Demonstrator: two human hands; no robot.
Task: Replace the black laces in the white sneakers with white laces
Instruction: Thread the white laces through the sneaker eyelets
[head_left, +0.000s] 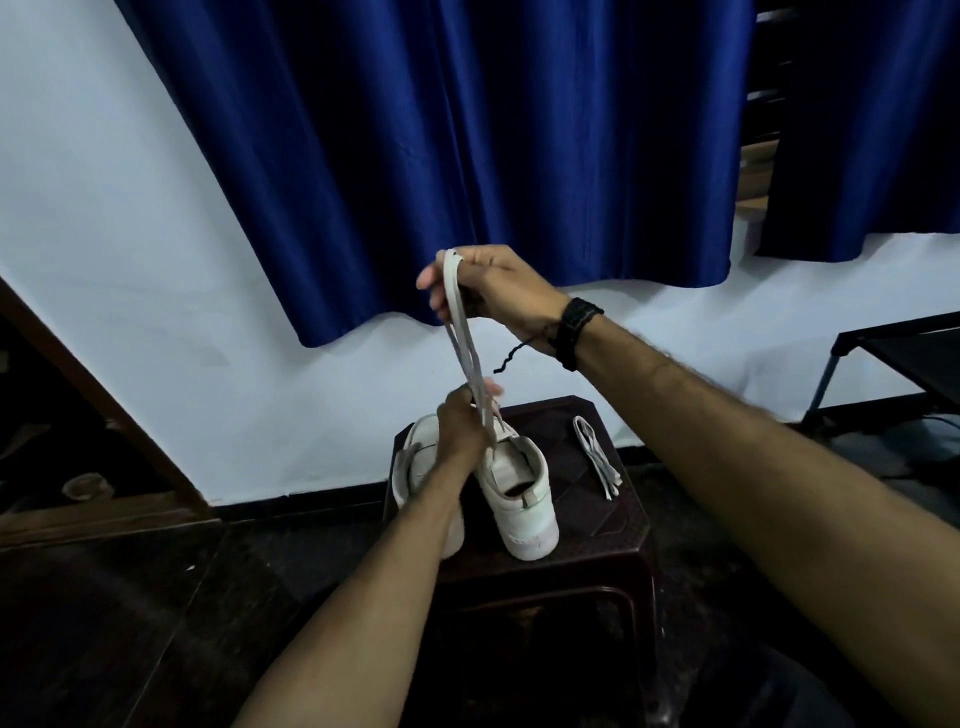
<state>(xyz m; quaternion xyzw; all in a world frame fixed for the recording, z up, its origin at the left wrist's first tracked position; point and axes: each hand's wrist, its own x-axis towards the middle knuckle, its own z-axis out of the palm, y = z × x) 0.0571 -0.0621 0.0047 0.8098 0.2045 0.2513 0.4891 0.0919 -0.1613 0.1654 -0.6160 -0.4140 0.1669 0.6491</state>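
Observation:
Two white sneakers stand on a dark stool (618, 525), heels toward me. The right sneaker (519, 499) shows its open collar; the left sneaker (415, 467) is partly hidden behind my left forearm. A white lace (462, 338) runs taut from the right sneaker up to my right hand (488, 286), which pinches its two ends high above the shoes. My left hand (462, 421) grips the same lace low down, just above the sneaker's tongue. A second white lace (597, 457) lies folded on the stool to the right of the shoes. No black lace shows.
A blue curtain (467, 130) hangs against the pale wall behind the stool. A dark metal-framed table (893, 364) stands at the right. A brown wooden frame (104, 405) slants along the left. The floor around the stool is dark.

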